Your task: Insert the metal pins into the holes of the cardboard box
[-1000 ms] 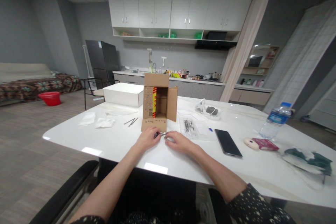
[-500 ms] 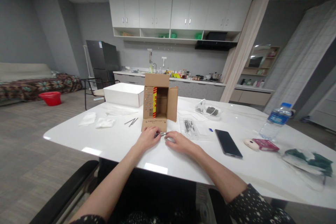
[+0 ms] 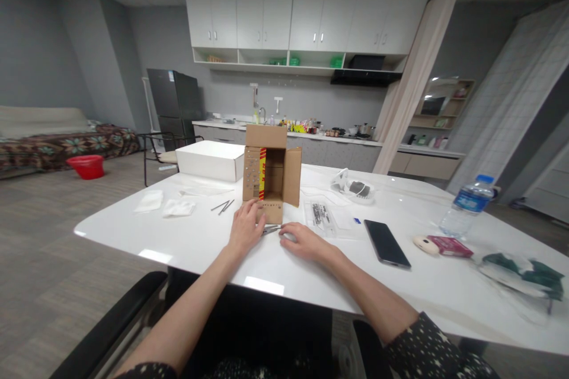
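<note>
A small brown cardboard box (image 3: 270,174) stands on its side on the white table (image 3: 200,237), its opening facing me and its flaps spread. My left hand (image 3: 245,226) lies flat with fingers stretched out, fingertips at the box's bottom flap, holding nothing. My right hand (image 3: 302,240) rests on the table just to the right, fingers curled at the end of a small metal piece (image 3: 270,228) that lies between the two hands. A clear bag of small dark parts (image 3: 320,214) lies to the right of the box.
A white box (image 3: 208,159) stands behind on the left, with white wipes (image 3: 176,208) and thin dark rods (image 3: 223,206) near it. To the right lie a black phone (image 3: 386,241), a water bottle (image 3: 466,204), a red packet (image 3: 448,244) and a green-filled bag (image 3: 524,273).
My left hand has let go of the small metal piece and moved forward, opening out toward the box's bottom flap. My right hand has stayed in place.
</note>
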A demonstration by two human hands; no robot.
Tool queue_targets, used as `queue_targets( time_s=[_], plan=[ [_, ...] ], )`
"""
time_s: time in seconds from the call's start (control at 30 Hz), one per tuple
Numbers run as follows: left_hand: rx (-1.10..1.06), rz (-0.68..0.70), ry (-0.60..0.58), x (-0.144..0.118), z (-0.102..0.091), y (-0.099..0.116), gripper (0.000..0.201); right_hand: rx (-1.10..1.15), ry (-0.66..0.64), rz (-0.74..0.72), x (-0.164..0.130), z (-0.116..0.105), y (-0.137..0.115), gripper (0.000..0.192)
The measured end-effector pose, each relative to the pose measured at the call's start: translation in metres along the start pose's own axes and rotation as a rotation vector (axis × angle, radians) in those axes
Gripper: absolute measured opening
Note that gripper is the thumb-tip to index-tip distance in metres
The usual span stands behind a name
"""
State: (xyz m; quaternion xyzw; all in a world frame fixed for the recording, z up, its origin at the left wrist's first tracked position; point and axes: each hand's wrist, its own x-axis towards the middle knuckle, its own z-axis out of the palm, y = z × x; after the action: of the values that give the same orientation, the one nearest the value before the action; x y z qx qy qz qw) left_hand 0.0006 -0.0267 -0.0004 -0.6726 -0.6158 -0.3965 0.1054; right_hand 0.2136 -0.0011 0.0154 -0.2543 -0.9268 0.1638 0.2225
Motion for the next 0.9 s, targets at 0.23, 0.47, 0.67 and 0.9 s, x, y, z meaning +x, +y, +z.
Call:
queue_targets(
  time_s=[0.23, 0.47, 0.67, 0.9],
  plan=[
    [0.046, 0.005, 0.008, -0.001, 0.000, 0.001, 0.037, 0.002, 0.001, -0.009, 0.000, 0.001, 0.001, 0.022],
    [0.129, 0.000, -0.029, -0.003, 0.008, -0.002, 0.051, 0.012, 0.008, -0.006, 0.000, 0.000, 0.000, 0.023],
    [0.168, 0.019, -0.072, -0.006, 0.012, -0.006, 0.052, 0.008, 0.013, -0.013, 0.000, 0.003, 0.003, 0.024],
    [0.181, 0.030, -0.085, -0.006, 0.005, 0.002, 0.041, 0.007, 0.013, -0.008, -0.001, 0.001, 0.002, 0.023]
  ],
)
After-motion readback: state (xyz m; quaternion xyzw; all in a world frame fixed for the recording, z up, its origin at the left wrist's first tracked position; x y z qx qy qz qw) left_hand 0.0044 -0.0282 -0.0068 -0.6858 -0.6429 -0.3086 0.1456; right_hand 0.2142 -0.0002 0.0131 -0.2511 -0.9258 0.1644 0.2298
